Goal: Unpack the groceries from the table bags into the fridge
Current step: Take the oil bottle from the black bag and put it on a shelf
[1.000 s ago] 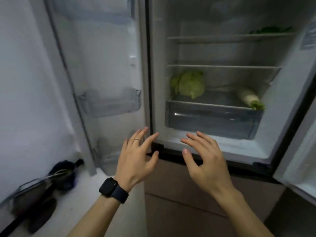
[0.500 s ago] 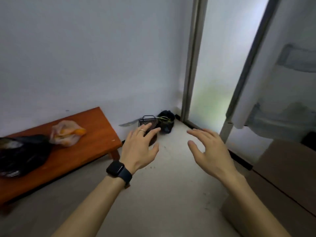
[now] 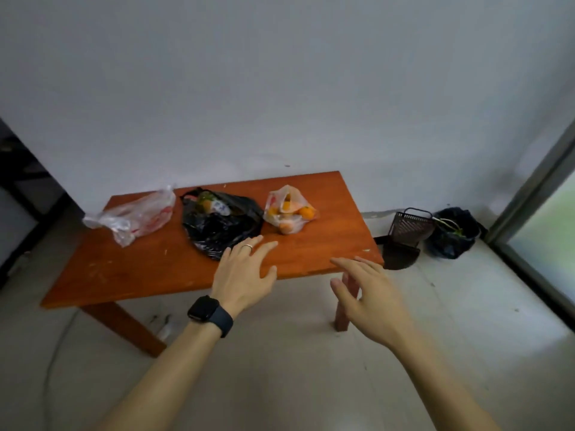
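Observation:
A low orange-brown wooden table (image 3: 155, 269) stands against the white wall. Three bags lie on it: a clear plastic bag with red print (image 3: 137, 217) at the left, a black plastic bag (image 3: 217, 228) in the middle with items showing at its mouth, and a clear bag of oranges (image 3: 289, 213) at the right. My left hand (image 3: 245, 272), with a ring and a dark watch on the wrist, hovers open over the table's near edge, just short of the black bag. My right hand (image 3: 367, 293) is open and empty beyond the table's near right corner. The fridge is out of view.
A dark wire basket (image 3: 410, 225) with a dark dustpan-like piece (image 3: 398, 256) and a black bag (image 3: 454, 234) sit on the floor right of the table. A grey door frame (image 3: 535, 194) runs along the right edge. Dark furniture (image 3: 21, 178) stands at far left.
My view has swung left from the open fridge, past the floor corner, onto the table with the bags. Both hands stay open and empty in front of me.

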Action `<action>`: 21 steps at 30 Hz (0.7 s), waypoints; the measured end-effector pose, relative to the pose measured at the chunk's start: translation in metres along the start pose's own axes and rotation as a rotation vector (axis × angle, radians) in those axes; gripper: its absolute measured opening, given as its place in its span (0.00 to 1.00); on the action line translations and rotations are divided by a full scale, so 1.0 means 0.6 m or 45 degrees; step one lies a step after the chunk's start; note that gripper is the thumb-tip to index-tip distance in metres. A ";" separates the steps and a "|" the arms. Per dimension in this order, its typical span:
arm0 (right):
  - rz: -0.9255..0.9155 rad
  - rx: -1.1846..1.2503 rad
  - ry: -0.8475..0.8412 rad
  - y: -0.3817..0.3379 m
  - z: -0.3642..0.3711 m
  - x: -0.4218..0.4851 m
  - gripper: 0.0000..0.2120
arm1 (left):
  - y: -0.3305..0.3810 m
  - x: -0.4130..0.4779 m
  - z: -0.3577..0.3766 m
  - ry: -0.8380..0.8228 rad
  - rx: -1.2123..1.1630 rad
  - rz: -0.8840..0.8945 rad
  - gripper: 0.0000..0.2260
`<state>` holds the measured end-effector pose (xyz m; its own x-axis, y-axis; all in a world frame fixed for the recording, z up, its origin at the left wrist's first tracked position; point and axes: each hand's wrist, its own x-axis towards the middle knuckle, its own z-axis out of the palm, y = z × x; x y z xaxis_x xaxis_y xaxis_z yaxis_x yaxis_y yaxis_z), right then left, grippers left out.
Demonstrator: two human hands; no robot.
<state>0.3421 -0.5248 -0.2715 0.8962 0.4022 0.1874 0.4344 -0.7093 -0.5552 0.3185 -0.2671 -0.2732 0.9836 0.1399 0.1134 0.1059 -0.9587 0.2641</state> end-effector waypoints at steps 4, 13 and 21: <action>-0.074 0.018 -0.104 -0.031 0.071 0.107 0.21 | -0.108 0.053 0.014 -0.041 0.008 -0.121 0.23; -0.228 0.093 -0.353 -0.074 0.205 0.370 0.22 | -0.297 0.248 0.037 -0.075 -0.008 -0.313 0.22; -0.252 0.184 -0.488 -0.126 0.343 0.525 0.22 | -0.435 0.382 0.069 -0.113 0.112 -0.239 0.19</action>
<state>0.5728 -0.2251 -0.3372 0.6870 0.7266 0.0029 0.5528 -0.5200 -0.6512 0.5224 0.0051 -0.3560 0.9541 0.2990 -0.0158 0.2966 -0.9364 0.1874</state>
